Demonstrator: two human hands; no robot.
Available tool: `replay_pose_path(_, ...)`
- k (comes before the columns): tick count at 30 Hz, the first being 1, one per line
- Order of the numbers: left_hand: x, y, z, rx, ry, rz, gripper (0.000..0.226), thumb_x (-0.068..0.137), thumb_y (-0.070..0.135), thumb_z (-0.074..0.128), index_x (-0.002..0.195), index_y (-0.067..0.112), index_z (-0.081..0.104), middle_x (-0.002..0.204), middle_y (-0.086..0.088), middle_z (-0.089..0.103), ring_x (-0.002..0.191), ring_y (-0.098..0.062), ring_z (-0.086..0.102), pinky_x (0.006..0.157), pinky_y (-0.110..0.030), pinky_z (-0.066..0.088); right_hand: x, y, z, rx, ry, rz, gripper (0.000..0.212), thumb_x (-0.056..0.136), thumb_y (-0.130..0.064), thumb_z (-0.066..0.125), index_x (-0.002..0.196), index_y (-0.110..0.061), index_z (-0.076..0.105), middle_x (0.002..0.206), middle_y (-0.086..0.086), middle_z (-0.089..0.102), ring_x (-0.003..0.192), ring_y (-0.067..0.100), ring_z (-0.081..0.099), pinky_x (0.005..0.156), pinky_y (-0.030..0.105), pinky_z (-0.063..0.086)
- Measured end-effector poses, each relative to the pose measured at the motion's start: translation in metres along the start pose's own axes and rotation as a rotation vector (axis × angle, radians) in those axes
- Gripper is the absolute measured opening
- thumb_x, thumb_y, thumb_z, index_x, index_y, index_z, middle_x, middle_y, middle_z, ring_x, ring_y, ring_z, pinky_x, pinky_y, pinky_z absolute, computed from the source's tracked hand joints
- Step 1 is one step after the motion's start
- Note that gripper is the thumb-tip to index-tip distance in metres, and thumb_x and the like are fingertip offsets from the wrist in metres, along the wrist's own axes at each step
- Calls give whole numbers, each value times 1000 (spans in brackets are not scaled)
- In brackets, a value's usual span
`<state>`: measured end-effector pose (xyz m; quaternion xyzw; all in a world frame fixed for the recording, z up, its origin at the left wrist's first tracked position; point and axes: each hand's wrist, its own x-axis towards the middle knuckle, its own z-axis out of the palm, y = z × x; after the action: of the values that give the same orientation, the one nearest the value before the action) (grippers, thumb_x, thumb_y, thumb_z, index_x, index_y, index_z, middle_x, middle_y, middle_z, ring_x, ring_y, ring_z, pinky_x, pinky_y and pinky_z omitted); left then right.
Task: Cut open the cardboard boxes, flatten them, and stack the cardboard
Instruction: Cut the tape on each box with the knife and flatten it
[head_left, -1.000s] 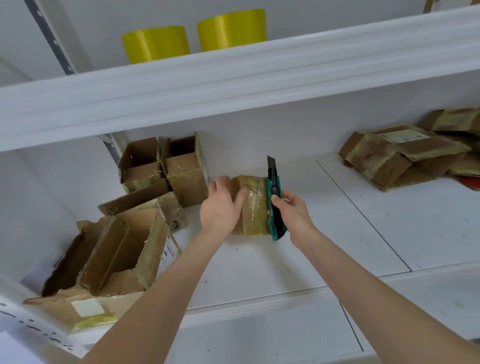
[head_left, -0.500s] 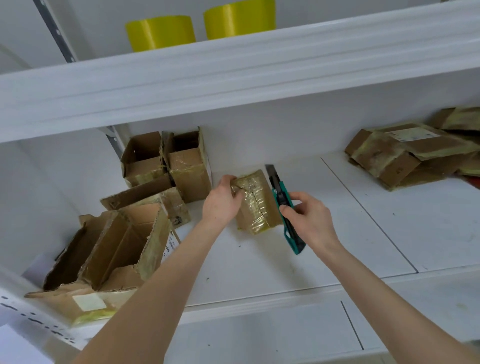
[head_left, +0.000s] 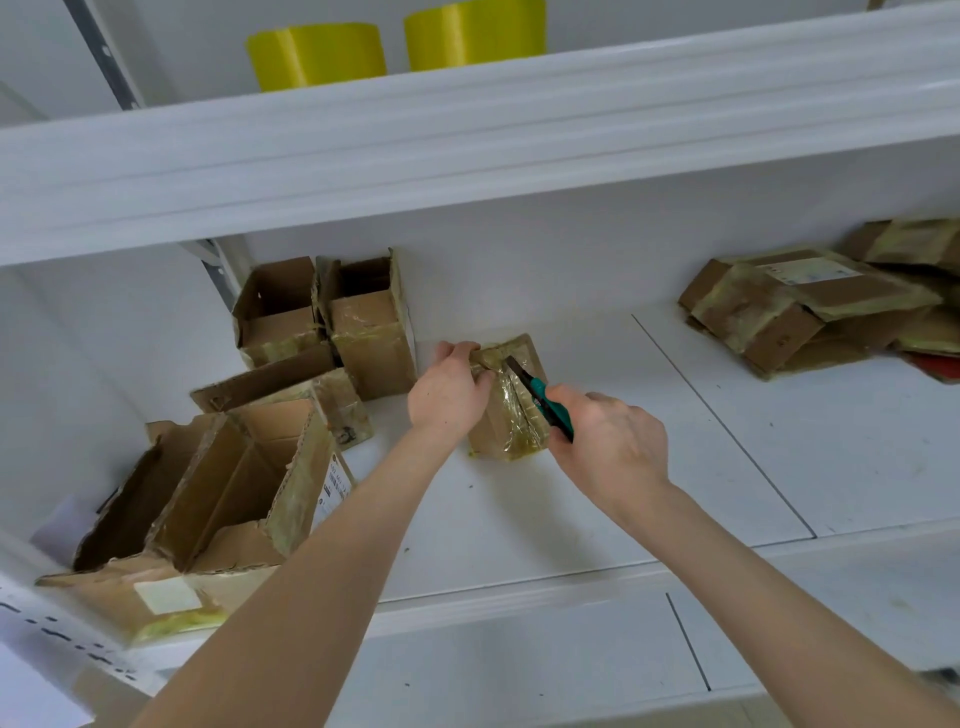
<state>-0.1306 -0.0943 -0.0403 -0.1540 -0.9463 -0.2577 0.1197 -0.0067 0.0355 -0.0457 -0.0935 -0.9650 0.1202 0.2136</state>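
In the middle of the frame, the left hand (head_left: 449, 395) grips the small taped box (head_left: 511, 421) on the shelf (head_left: 571, 514). The right hand (head_left: 613, 447) grips the green box cutter (head_left: 543, 400). Its blade was beside the box and now touches the tape, so I think cutting begins.

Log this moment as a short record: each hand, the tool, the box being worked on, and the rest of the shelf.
left hand: grips the top left corner of the small taped box
right hand: holds the teal utility knife, blade extended
blade: tip on the box's taped top, close to the left hand
box: upright on the white shelf
left of it: opened boxes
far right: pile of flattened cardboard
upper shelf: two yellow rolls
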Motion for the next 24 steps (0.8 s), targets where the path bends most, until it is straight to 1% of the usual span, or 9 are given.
replay_pose_path(3, -1, 0, 1, 23, -3, 1, 41, 95, 35, 51, 134, 22, 49, 134, -1, 44, 104, -30, 60, 73, -36, 45, -1, -2, 0, -39, -36, -9, 32, 92, -30, 49, 124, -34, 51, 87, -2, 61, 78, 28, 60, 58, 29, 34)
replay_pose_path(6, -2, 1, 2, 44, 3, 10, 40, 96, 36, 50, 133, 22, 49, 131, -1, 45, 103, -31, 61, 72, -36, 44, -1, -6, -1, -85, -61, -15, 30, 90, -27, 50, 120, -32, 51, 72, -4, 46, 66, 27, 47, 56, 28, 32)
replay_pose_path(8, -2, 2, 4, 37, 8, 19, 39, 96, 36, 51, 132, 22, 51, 130, -1, 46, 102, -30, 61, 70, -34, 42, 0, -8, -3, -110, -81, -22, 28, 89, -25, 50, 116, -30, 52, 67, -5, 40, 65, 27, 44, 54, 29, 29)
replay_pose_path(10, -1, 2, 4, 33, 10, 15, 38, 95, 36, 51, 131, 22, 52, 130, -2, 46, 103, -30, 60, 71, -34, 41, 2, -11, -6, -124, -96, -28, 26, 87, -23, 50, 113, -27, 52, 71, -2, 45, 67, 28, 43, 55, 29, 28)
replay_pose_path(12, 0, 1, 4, 34, 19, 9, 37, 95, 35, 51, 130, 22, 52, 129, -2, 46, 103, -31, 60, 71, -33, 40, 4, -13, -10, -129, -108, -43, 27, 88, -22, 50, 114, -25, 53, 80, 2, 59, 69, 29, 44, 57, 28, 29)
replay_pose_path(14, -1, 2, 5, 36, 26, 12, 36, 95, 35, 51, 130, 22, 53, 129, -2, 46, 103, -31, 60, 71, -33, 41, 5, -14, -14, -139, -116, -48, 29, 88, -24, 51, 117, -25, 52, 89, 3, 65, 71, 28, 45, 58, 29, 30)
replay_pose_path(17, -4, 6, 7, 40, 37, 16, 36, 95, 34, 52, 129, 22, 54, 129, -2, 47, 103, -33, 60, 73, -36, 42, 6, -14, -17, -165, -126, -48, 31, 88, -23, 52, 119, -25, 52, 91, 4, 66, 72, 28, 46, 58, 28, 30)
replay_pose_path(22, -2, 4, 6, 27, 55, 23, 36, 96, 34, 52, 129, 19, 54, 128, -3, 48, 101, -33, 61, 68, -32, 39, 6, -11, -15, -112, -136, -47, 34, 89, -24, 51, 123, -27, 51, 94, 5, 67, 87, 32, 62, 61, 29, 35)
replay_pose_path(24, 0, 1, 5, 29, 46, 16, 36, 96, 35, 52, 129, 20, 54, 129, -3, 48, 102, -32, 61, 68, -33, 40, 5, -10, -10, -81, -135, -39, 35, 90, -24, 50, 124, -28, 50, 92, 5, 67, 84, 32, 62, 60, 29, 35)
